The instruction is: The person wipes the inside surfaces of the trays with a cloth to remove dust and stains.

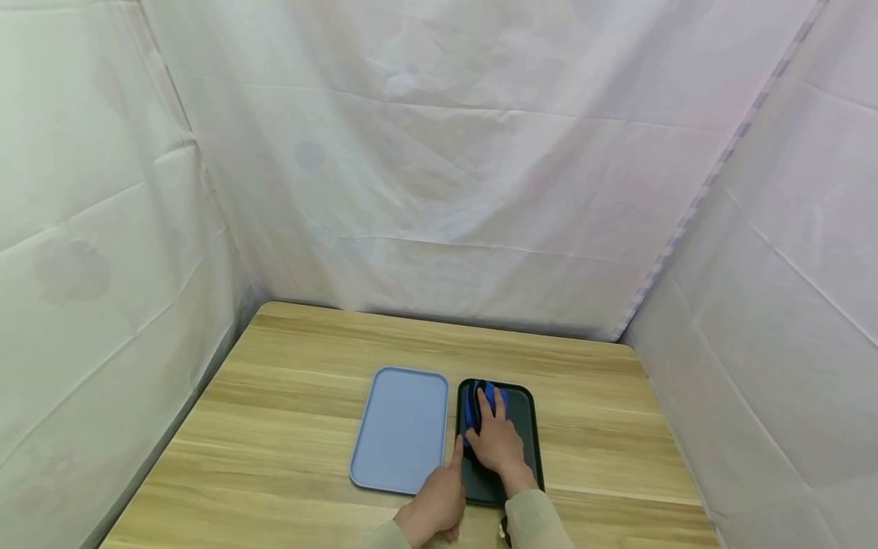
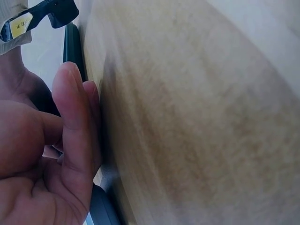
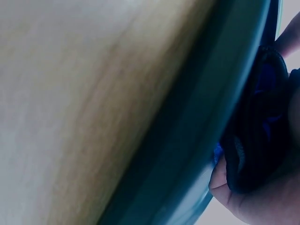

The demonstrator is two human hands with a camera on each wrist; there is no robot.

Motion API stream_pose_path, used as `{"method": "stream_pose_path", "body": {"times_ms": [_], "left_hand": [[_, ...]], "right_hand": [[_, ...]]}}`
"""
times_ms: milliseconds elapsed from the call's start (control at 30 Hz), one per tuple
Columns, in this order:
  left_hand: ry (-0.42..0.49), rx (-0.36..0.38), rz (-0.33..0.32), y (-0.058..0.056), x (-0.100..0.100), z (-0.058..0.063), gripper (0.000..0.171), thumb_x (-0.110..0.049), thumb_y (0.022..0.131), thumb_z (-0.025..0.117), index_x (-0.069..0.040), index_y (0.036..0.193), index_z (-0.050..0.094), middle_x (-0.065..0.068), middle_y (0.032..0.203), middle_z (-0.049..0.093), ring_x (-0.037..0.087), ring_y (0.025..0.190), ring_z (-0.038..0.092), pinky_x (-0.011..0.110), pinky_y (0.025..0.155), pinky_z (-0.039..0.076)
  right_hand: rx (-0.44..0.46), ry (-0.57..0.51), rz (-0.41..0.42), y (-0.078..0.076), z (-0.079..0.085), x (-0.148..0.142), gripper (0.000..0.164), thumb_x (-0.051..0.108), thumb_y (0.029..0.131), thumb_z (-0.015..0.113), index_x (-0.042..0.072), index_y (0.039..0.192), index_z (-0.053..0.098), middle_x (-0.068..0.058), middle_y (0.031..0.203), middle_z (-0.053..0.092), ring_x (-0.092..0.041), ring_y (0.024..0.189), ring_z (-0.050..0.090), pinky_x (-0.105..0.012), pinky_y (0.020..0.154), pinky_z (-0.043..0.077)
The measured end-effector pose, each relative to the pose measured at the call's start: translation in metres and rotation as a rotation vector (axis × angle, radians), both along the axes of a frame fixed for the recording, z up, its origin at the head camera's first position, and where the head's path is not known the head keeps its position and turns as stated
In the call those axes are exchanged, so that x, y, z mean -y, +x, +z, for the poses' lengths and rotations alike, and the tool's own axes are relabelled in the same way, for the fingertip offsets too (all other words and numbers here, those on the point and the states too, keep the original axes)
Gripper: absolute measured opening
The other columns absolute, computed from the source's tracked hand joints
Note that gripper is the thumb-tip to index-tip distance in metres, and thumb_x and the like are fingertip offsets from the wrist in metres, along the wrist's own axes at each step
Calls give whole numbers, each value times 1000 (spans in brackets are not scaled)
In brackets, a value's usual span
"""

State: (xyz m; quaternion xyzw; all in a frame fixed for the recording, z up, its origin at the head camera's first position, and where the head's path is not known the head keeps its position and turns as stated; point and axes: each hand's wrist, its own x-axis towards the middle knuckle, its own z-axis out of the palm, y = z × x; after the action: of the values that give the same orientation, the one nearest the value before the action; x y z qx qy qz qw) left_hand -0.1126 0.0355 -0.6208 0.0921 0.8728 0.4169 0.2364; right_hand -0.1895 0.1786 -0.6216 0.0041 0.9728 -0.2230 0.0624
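Note:
A blue-and-black fabric item with thick black edging lies along the left side of the dark green tray. My right hand grips it from above, two fingers stretched across its top and the thumb toward its near end. In the right wrist view, the black edging overlaps a fingertip close to the tray's surface, and the palm hides part of the item. My left hand holds nothing. Its index finger points forward at the tray's left rim, while the other fingers stay low over the table.
To the left, a light blue tray lies beside the green one with a narrow gap between them. Both rest on a wood-grain table. Pale sheets hang behind the table and at its sides. A dark strap with a yellow label is near one sleeve.

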Motion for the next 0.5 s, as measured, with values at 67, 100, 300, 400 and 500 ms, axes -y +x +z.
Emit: {"method": "stream_pose_path", "body": {"times_ms": [67, 100, 300, 400, 500], "left_hand": [[0, -5, -1, 0, 0, 0, 83, 1, 99, 60, -6, 167, 12, 2, 50, 58, 7, 30, 48, 27, 33, 44], [1, -5, -2, 0, 0, 0, 84, 1, 99, 60, -6, 167, 12, 2, 51, 58, 7, 30, 47, 27, 33, 44], [30, 17, -2, 0, 1, 0, 85, 4, 98, 60, -6, 167, 12, 3, 52, 59, 7, 30, 49, 28, 33, 45], [49, 38, 2, -1, 2, 1, 83, 4, 98, 58, -6, 167, 12, 5, 53, 61, 8, 31, 50, 29, 33, 45], [54, 40, 1, -1, 3, 2, 83, 5, 97, 58, -5, 166, 13, 4, 53, 61, 8, 31, 51, 29, 33, 45]], "right_hand": [[-5, -5, 1, 1, 1, 0, 84, 33, 93, 71, 25, 165, 29, -16, 173, 17, -45, 99, 64, -49, 57, 50], [-6, -7, 1, 1, 1, 0, 84, 32, 93, 71, 24, 165, 29, -16, 173, 17, -45, 98, 64, -48, 56, 49], [-8, -7, 7, 3, 2, -1, 83, 32, 93, 71, 24, 165, 30, -17, 173, 17, -41, 94, 64, -43, 52, 45], [-6, -7, 8, 4, 3, -1, 84, 32, 93, 72, 25, 165, 30, -16, 173, 17, -42, 95, 64, -43, 53, 45], [-3, -6, 10, 5, 2, -1, 85, 32, 92, 72, 25, 165, 29, -16, 173, 17, -43, 99, 64, -45, 55, 47]]}}
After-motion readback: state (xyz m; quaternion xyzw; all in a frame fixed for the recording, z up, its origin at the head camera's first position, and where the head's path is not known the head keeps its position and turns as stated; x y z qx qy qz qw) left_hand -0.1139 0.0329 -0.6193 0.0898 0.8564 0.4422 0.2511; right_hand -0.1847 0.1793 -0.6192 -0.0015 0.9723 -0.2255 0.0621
